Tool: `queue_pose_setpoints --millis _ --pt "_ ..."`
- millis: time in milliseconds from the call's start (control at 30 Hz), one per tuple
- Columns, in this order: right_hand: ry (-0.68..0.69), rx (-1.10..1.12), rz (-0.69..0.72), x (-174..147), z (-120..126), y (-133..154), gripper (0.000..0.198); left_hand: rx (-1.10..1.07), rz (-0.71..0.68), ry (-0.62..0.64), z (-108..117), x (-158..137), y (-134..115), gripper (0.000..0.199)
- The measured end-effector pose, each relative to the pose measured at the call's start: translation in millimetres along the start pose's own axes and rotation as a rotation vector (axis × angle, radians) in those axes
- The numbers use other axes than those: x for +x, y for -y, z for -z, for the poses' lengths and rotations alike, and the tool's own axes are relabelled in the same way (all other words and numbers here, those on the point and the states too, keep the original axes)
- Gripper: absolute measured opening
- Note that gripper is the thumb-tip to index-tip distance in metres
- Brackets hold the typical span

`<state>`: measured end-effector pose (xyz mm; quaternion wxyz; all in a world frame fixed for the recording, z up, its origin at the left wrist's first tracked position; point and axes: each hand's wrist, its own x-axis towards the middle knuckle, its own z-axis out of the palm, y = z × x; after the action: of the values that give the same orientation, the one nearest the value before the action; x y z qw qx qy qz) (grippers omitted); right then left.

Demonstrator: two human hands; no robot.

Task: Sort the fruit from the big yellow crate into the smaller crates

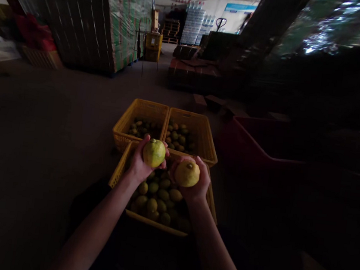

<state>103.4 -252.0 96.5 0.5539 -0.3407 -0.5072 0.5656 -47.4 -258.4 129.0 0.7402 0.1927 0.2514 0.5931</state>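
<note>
Front crate (pixel 157 224): yellow; reference for all positions below; stands on the floor (pixel 59 138) and contains many green and yellow fruits (pixel 162 194).
Left hand (pixel 139 165): raised over the far left part of the front crate; grip closed around the left fruit.
Left fruit (pixel 154 153): rounded, yellow-green; in the left hand, above the far part of the front crate.
Right hand (pixel 203 184): raised over the right part of the front crate; grip closed around the right fruit.
Right fruit (pixel 187 173): yellow, knobbed end facing upward; above the front crate, near the left fruit but apart from it.
Rear left crate (pixel 152 104): yellow; just beyond the front crate; partly filled with fruits.
Rear right crate (pixel 206 140): yellow; just beyond the front crate, alongside the rear left crate; also partly filled with fruits.
Red bin (pixel 253 140): right of the front crate and beyond it; interior too dark to read.
Wrapped stack (pixel 127 25): well beyond the front crate, to its left; covered in clear film.
Bottles (pixel 193 26): stacked far beyond the front crate.
</note>
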Motion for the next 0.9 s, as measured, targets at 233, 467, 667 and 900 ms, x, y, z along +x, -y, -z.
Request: queue_pose_setpoints --millis 233,467,667,900 --pt "0.092 0.216 -0.214 1 -5 11 0.047 -0.122 0.021 -0.005 15 -2 1 0.044" --pt "0.123 0.241 -0.232 11 6 -3 0.043 -0.392 -0.155 -0.33 17 9 -7 0.027" --pt "0.104 0.273 -0.201 10 7 -7 0.053 -0.35 -0.14 -0.297 19 12 7 0.017" --pt "0.036 0.485 -0.244 11 -2 -21 0.043 -0.399 -0.074 -0.249 23 18 30 0.037"
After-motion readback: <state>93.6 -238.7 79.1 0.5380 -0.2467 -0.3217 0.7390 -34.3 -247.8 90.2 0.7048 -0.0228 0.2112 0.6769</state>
